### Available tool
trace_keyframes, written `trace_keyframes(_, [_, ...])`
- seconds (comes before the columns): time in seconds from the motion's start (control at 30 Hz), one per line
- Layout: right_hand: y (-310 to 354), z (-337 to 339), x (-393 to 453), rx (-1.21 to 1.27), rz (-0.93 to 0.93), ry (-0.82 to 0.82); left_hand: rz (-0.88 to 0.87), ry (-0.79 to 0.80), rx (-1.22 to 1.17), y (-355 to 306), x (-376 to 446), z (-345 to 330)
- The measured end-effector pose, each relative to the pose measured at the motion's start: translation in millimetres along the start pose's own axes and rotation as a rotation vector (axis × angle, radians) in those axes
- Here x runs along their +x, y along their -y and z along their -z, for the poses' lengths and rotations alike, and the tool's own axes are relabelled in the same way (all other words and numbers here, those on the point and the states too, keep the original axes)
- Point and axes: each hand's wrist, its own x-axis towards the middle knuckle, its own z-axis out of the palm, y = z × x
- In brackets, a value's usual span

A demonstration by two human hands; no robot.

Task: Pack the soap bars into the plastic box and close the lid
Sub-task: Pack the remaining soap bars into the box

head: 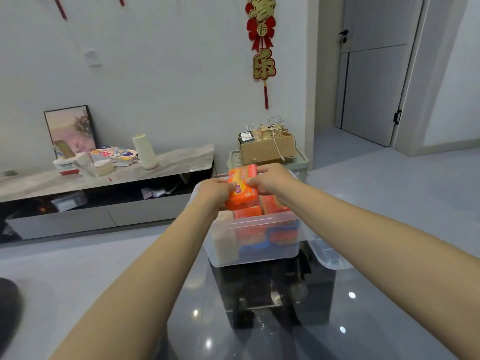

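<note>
A clear plastic box [259, 252] stands on the dark glossy table, filled with several wrapped soap bars in orange, blue and beige. Both of my hands hold one orange wrapped soap bar [242, 187] over the far side of the box. My left hand [217, 190] grips its left end and my right hand [272, 179] grips its right end. The bar rests on or just above other orange bars [250, 211]. The clear lid [327, 255] lies tilted at the box's right side, partly hidden by my right forearm.
The glossy dark table [259, 333] reflects lights. Beyond it are a low marble-topped cabinet [181, 162] with clutter, a cardboard carton [267, 148] on a green bin, and a grey door [374, 74] at the right. A dark object [7, 307] sits at the left edge.
</note>
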Motion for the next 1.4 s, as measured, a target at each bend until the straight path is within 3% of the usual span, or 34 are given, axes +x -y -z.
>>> trace_keyframes(0.17, [-18.4, -13.8, 28.7, -0.479, 0.007, 0.021, 0.125, 0.042, 0.227, 19.9, 29.1, -7.6])
trace_keyframes(0.37, [-33.3, -20.6, 33.6, -0.841, 0.081, -0.125, 0.046, 0.088, 0.423, 36.2, 47.7, -15.7])
trace_keyframes(0.6, [-43.4, -3.1, 31.1, -0.806, 0.1, 0.008, -0.05, 0.069, 0.65, 34.7, 42.1, -19.0])
trace_keyframes(0.8, [-41.4, 23.0, -15.2, -0.436, 0.222, -0.108, -0.408, -0.195, 0.403, 26.8, -11.3, -35.2])
trace_keyframes(1.0, [-84.7, 81.1, -90.5, -0.392, 0.301, -0.313, -0.684, -0.019, 0.36, 38.3, -79.0, -93.7])
trace_keyframes(1.1, [-122.1, 109.1, -113.7, -0.456, 0.181, -0.305, -0.662, 0.104, 0.429, 59.2, -96.7, -130.8])
trace_keyframes(1.23, [-158.2, 126.2, -122.8, -0.553, 0.056, -0.18, -0.474, 0.23, 0.514, 89.3, -97.6, -170.8])
trace_keyframes(1.4, [-191.4, 139.2, -106.8, -0.665, -0.025, -0.107, -0.438, 0.219, 0.824, 117.6, -84.6, -199.0])
